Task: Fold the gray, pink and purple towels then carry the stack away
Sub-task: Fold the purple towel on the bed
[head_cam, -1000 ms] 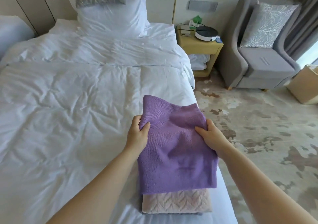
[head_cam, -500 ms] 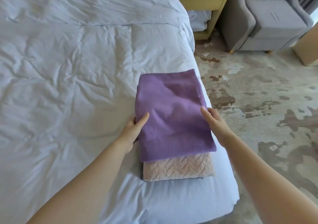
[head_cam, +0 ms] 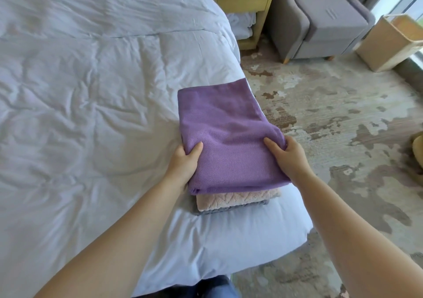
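The folded stack sits on the white bed (head_cam: pixel 91 114), close to its right edge: purple towel (head_cam: pixel 229 126) on top, pink towel (head_cam: pixel 235 198) under it, gray towel (head_cam: pixel 229 209) at the bottom. The left hand (head_cam: pixel 183 162) and right hand (head_cam: pixel 290 155) each have a closed grip on a side of the stack, thumbs pressed onto the purple towel, fingers curled under and out of sight. A gray armchair (head_cam: pixel 325 23) stands beyond, on the carpet.

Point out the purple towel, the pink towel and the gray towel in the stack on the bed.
purple towel (head_cam: pixel 229 135): head view, middle of its top face.
pink towel (head_cam: pixel 235 198): head view, its near folded edge.
gray towel (head_cam: pixel 219 210): head view, strip showing beneath the pink.
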Motion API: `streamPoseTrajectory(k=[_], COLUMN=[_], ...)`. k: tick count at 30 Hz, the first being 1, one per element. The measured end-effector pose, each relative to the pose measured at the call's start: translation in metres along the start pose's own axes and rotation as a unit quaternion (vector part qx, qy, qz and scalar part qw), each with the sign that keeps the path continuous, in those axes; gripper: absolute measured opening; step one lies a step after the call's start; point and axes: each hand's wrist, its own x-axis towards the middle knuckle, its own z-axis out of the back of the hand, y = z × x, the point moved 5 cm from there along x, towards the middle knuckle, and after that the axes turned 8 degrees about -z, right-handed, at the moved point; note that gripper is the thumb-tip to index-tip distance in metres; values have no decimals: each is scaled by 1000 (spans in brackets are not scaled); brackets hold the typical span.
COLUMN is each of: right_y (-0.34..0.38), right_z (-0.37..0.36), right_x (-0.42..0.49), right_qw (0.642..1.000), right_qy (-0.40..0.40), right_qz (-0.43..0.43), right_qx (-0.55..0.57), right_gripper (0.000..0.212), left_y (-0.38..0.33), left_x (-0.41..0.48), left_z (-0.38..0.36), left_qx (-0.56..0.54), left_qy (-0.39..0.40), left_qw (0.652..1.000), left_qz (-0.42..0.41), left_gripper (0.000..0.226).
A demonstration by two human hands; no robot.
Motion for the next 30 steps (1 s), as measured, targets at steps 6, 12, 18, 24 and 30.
streamPoseTrajectory(k=[6,12,18,24,30], right_y=[-46,-63,-68,-15,-40], right_z=[-14,-8,-9,-31,-83], right_x=[-11,-7,-13,-40,-1], right_qw=[991,992,990,954,917], right_qy=[51,53,62,-86,27], right_qz=[-97,-114,-99,189,198], right_qx=[-77,-16,-77,-217,-345], right_gripper=[56,52,53,62,70], left_y=[58,62,55,10,42], left_x=[-33,-57,-71,-80,-52], left_z=[-3,-9,-16,-41,-74], left_qx=[104,105,164,434,530], left_qy=[25,-20,-43,-91,-3], left_qw=[991,994,986,846,806], left_qz=[75,13,-1,-296,-265], left_gripper=[48,34,48,54,59])
